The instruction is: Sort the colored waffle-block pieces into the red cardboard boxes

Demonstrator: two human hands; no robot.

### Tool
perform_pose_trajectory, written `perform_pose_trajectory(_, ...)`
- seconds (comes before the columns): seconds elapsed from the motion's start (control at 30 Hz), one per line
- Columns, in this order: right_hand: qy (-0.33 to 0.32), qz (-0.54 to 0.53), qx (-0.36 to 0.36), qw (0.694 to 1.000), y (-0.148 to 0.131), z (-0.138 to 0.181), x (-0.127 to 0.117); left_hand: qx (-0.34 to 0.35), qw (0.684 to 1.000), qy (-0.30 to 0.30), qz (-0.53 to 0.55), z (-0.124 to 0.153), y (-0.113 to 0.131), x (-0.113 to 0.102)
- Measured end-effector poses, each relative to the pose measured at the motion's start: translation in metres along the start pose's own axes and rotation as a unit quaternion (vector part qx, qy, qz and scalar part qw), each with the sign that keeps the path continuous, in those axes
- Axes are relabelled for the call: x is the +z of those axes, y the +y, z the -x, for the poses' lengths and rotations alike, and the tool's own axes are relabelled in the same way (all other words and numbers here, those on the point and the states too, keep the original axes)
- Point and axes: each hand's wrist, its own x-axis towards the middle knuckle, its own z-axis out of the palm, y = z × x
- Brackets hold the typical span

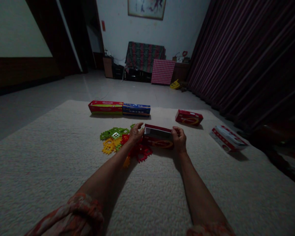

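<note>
A red cardboard box (159, 143) with a yellow-orange swirl on its front lies between my hands, its long top open and a pale inside showing. My left hand (136, 132) is closed at the box's left end, fingers curled by the rim. At the right end, my right hand (179, 139) pinches the upper corner. Beside and partly under my left forearm spreads a pile of plastic interlocking pieces: green ones (110, 133), yellow ones (108, 146) and red ones (144, 153). How deep the box is filled cannot be seen.
Beyond the pile, a red and green long box (106, 108) touches a blue box (136, 110). To the right lie another red box (188, 118) and a white and red box (228, 139). All rest on a pale quilted mat (51, 164). A dark curtain (233, 49) hangs at right.
</note>
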Motion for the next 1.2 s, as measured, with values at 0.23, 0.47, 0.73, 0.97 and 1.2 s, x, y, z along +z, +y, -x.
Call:
perform_pose_trajectory(0.23,-0.006,0.014,-0.054,0.998,0.009,0.006,0.000,0.049,0.998,0.003,0.051,0.007,0.011,-0.007)
perform_pose_trajectory(0.47,-0.004,0.046,-0.139,0.989,0.011,0.013,0.001,0.131,0.990,-0.044,0.039,0.020,0.010,-0.006)
perform_pose_trajectory(0.73,-0.033,0.084,-0.151,0.984,0.004,0.016,-0.004,0.145,0.986,-0.068,0.033,0.014,0.000,-0.009)
perform_pose_trajectory(0.97,-0.070,0.123,-0.181,0.973,0.001,0.020,-0.009,0.186,0.978,-0.097,0.013,0.010,-0.002,-0.013)
perform_pose_trajectory(1.2,-0.135,0.209,-0.261,0.933,-0.014,0.015,-0.011,0.271,0.957,-0.097,-0.032,0.006,0.000,-0.013)
